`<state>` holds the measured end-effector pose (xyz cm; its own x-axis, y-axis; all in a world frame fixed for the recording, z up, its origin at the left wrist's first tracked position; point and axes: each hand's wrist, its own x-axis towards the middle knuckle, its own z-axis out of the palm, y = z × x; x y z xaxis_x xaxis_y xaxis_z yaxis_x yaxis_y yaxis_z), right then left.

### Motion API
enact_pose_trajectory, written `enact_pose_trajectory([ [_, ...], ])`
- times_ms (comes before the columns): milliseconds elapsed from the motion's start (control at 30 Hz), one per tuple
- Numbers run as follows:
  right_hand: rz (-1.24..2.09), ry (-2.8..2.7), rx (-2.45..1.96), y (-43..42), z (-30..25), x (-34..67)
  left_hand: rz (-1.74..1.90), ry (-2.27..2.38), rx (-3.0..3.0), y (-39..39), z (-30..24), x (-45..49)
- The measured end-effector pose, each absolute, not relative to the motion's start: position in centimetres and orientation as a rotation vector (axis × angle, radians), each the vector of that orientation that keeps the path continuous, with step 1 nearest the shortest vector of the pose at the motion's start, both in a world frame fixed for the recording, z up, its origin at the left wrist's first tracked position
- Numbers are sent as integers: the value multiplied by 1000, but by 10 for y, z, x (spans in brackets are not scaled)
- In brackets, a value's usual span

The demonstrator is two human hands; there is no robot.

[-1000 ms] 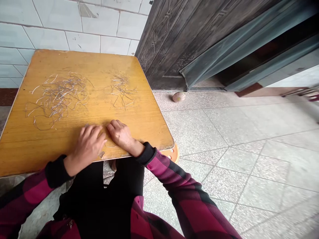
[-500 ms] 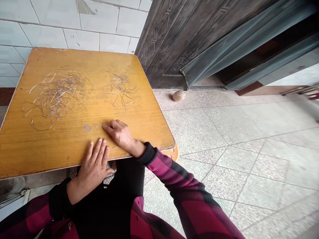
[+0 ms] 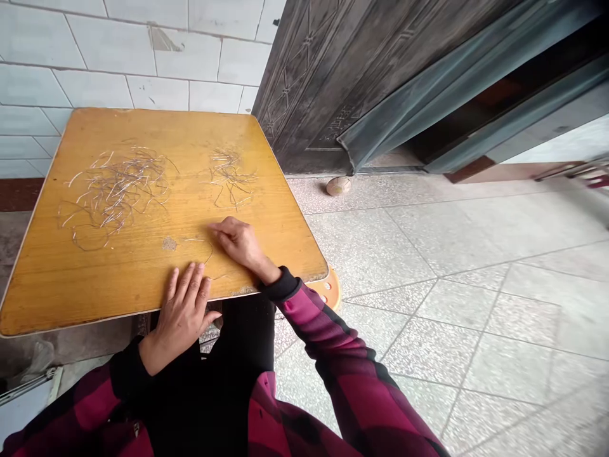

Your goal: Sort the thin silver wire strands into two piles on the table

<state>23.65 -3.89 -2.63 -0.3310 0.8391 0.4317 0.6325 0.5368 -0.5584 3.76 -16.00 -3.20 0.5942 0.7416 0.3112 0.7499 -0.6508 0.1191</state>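
Observation:
My left hand [image 3: 183, 314] lies with fingers spread and flat on the near edge of the wooden table [image 3: 143, 279], thumb pointing right. Close to its fingertips is a single thin bent wire [image 3: 194, 239], whose straight end points left and whose tail curves down toward the hand. Just right of this wire, my right hand [image 3: 239, 241] is closed, its fingers curled and the index fingertip pointing left. Whether anything is inside those fingers is hidden. Farther back are a large tangle of wires [image 3: 118, 187] on the left and a smaller wire pile [image 3: 232, 174] on the right.
A worn patch [image 3: 169, 244] marks the tabletop. An orange stool [image 3: 328, 289] shows under the right corner. White wall tiles [image 3: 109, 44] and a dark carved door [image 3: 309, 82] stand behind. A roundish object [image 3: 338, 185] rests on the tiled floor [image 3: 409, 304].
My right hand has shifted slightly right and away from the single wire, uncovering more of its bend. My left hand stays flat at the edge. The view has tilted a little.

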Motion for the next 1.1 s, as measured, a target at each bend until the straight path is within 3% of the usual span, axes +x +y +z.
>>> enact_pose_trajectory([
  [233, 221, -2061, -1214, -76, -3, 250, -661, -1231, -2743, -129, -8, 34],
  [500, 151, -2407, -1181, -128, -19, 249, -399, -1319, -2732, -87, -31, 41],
  [633, 283, -2249, -1160, -108, -13, 255, -399, -1321, -2716, -88, -39, 40],
  [867, 834, -2249, -1432, -38, 9, 244, -424, -1328, -2703, -90, -41, 40],
  [1100, 631, -2399, -1734, -26, 14, 215, -567, -1380, -2737, -91, -42, 40],
])
